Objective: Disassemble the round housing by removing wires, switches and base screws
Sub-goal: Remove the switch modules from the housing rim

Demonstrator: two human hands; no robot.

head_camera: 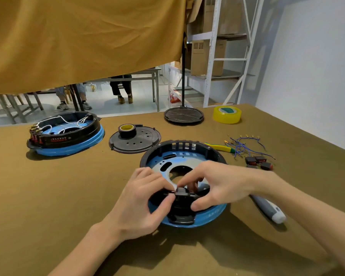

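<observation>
Both hands work at the near rim of the round black-and-blue plastic housing [182,156], centre table: left hand [141,204] and right hand [217,184] each pinch a small black switch [181,193] seated there. Far left, a second black-and-blue housing [68,134] contains white wires [62,121]. Right, loose blue wires [245,145] and removed black switches [258,162].

Both bare forearms reach in from the near edge and converge toward the middle. The left hand [141,200] comes from the near left, wrist straight, back of the hand facing up, its fingers [159,181] curled with thumb and forefinger pinching a small black rectangular plastic switch [181,193]. The right hand [217,184] comes from the near right, wrist bent inward, fingers curled down onto the same switch, thumb stretched out below it. The fingertips of the two hands almost touch.
</observation>
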